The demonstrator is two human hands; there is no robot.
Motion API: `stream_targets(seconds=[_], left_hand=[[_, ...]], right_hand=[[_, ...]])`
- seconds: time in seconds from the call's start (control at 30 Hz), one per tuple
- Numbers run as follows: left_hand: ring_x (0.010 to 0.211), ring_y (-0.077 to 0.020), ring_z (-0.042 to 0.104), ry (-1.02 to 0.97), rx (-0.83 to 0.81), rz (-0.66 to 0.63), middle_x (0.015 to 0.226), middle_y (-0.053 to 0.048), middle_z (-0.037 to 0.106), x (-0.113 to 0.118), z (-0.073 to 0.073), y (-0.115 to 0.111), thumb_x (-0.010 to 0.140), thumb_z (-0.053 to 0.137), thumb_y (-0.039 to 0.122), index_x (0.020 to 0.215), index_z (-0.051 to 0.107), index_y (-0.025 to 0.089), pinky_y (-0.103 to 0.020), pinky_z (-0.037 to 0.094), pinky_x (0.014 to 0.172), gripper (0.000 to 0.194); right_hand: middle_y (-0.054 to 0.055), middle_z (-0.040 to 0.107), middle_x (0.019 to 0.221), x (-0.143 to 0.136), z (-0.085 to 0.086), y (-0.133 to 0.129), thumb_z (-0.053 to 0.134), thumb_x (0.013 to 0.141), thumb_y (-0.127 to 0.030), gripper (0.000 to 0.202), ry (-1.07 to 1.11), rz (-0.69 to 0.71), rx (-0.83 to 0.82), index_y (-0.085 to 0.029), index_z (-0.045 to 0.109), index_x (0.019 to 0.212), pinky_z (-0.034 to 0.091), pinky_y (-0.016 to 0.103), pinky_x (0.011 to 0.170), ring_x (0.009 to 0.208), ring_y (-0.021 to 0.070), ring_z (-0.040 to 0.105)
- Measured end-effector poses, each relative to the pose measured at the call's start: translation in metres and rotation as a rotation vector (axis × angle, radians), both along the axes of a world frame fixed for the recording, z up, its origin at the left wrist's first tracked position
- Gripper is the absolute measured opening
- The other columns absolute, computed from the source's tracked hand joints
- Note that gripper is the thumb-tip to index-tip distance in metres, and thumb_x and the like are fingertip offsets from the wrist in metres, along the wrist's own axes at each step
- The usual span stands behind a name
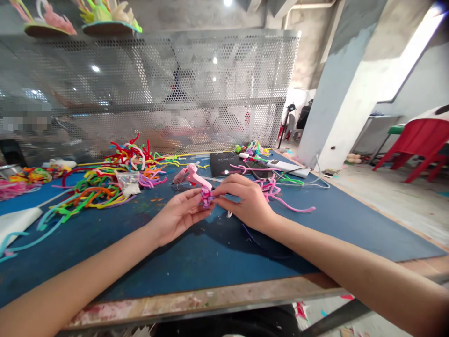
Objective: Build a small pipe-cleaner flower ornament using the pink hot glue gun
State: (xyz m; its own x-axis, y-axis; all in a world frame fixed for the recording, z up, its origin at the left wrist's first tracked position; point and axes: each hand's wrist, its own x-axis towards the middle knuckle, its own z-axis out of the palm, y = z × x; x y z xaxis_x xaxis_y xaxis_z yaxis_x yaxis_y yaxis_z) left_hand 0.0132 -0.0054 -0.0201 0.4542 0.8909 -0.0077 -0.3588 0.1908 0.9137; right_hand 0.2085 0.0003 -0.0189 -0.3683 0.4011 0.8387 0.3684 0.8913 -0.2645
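Observation:
Over the middle of the blue table mat [157, 267], my left hand [180, 210] pinches a small pink and purple piece [206, 196], seemingly of twisted pipe cleaners. From the other side, the fingertips of my right hand [247, 199] close on the same piece. Its exact shape is partly hidden by my fingers. Just behind my hands lies a pink glue gun [196, 175]. To the right of my right hand, pink pipe cleaners [271, 189] spread over the mat.
A big tangle of coloured pipe cleaners [94, 189] covers the left side, with a clear bag [129, 182] of white bits in it. A black box [220, 164], a phone [258, 169] and cables lie behind. A perforated metal panel [157, 93] borders the back.

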Motion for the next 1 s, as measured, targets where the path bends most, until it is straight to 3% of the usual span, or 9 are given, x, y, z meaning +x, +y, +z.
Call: stream_targets(seconds=[0.37,0.7,1.0], left_hand=[[0.074,-0.0113,0.068,0.01,0.048,0.024,0.086,-0.005,0.073,-0.0028,-0.0003,0.0009,0.068,0.079,0.021,0.091,0.072,0.013,-0.019,0.056,0.072,0.025],[0.069,-0.0135,0.068,0.104,0.06,0.08,0.077,-0.006,0.073,-0.0007,-0.0029,0.0008,0.056,0.085,0.016,0.085,0.074,0.012,-0.023,0.055,0.069,0.031],[0.066,-0.0117,0.066,0.181,0.122,0.065,0.073,-0.005,0.072,0.0006,-0.0067,0.0014,0.059,0.083,0.019,0.081,0.073,0.013,-0.022,0.054,0.066,0.025]], right_hand=[[0.007,0.068,0.088,-0.0032,-0.0047,-0.0008,0.06,0.084,-0.024,0.013,-0.015,-0.02,0.087,-0.018,0.067,0.094,0.05,0.03,0.074,0.081,0.0163,0.061],[0.007,0.069,0.089,0.0024,-0.0063,0.003,0.053,0.089,-0.024,0.016,-0.198,-0.01,0.231,-0.019,0.066,0.096,0.047,0.032,0.074,0.08,0.0165,0.058],[0.006,0.067,0.079,0.0026,-0.0096,0.0052,0.054,0.088,-0.022,0.013,-0.243,-0.011,0.347,-0.016,0.066,0.087,0.047,0.029,0.07,0.075,0.0158,0.057]])
